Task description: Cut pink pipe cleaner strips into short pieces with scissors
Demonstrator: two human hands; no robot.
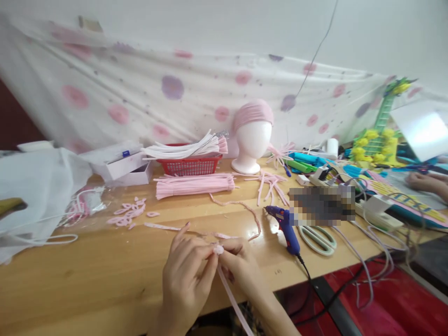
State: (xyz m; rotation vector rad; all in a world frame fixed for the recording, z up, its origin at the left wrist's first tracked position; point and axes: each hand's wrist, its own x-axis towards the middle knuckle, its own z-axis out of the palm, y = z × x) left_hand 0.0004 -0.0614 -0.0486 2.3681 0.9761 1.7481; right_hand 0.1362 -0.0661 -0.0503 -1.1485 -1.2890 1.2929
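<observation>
We pick up the hands at the lower middle of the frame: our left hand (189, 270) rises from the bottom edge, back of the hand partly toward us, one finger lifted clear. Our right hand (242, 263) slants in from the lower right, its fingers curled. And look how close they come, fingertips nearly meeting! Both are narrowed to a pinch on a small pale piece (219, 249), which sits right between them, just below the centre of the frame.

From beneath that piece a pale pink strip (231, 296) runs down between the wrists and out at the bottom edge; whether the two are joined, we can't tell. The piece itself looks whitish-pink, small and rounded, its finer shape too blurred for us to read. The strip is narrow, with a soft look.

Just right of the hands we spot a blue glue gun (287, 228), nozzle toward the upper left, with scissors (318, 240) beside it. Over at centre left lie little pink loops (128, 212), and above the hands, a pink bundle (196, 185).
</observation>
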